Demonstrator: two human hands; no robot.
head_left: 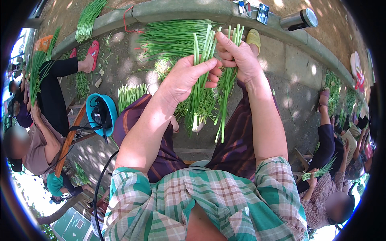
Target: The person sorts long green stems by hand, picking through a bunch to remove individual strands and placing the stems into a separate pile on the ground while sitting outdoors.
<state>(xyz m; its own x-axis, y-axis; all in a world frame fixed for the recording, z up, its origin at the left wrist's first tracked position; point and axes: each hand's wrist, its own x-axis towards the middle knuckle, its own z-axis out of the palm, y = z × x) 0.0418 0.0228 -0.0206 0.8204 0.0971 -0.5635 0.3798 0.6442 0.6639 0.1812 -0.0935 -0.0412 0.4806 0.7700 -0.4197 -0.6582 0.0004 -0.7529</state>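
Note:
My left hand (193, 76) is closed round a bunch of long green chive stalks (196, 96), their pale cut ends pointing up and away from me. Close beside it, my right hand (240, 56) grips a second, thinner bunch of chive stalks (225, 98), with its thumb and fingers near the upper ends. Both bunches hang down between my knees. Below them, loose green trimmings (207, 106) lie in a heap on the ground. Just beyond my hands, a large pile of chive stalks (173, 38) is laid flat, partly hidden by the held stalks.
A blue bucket (112, 108) with a black bag (100, 114) in it stands at my left, beside another chive bundle (130, 96). On the far curb (181, 11) are a phone (263, 14) and a steel flask (297, 20). Seated people work at both sides.

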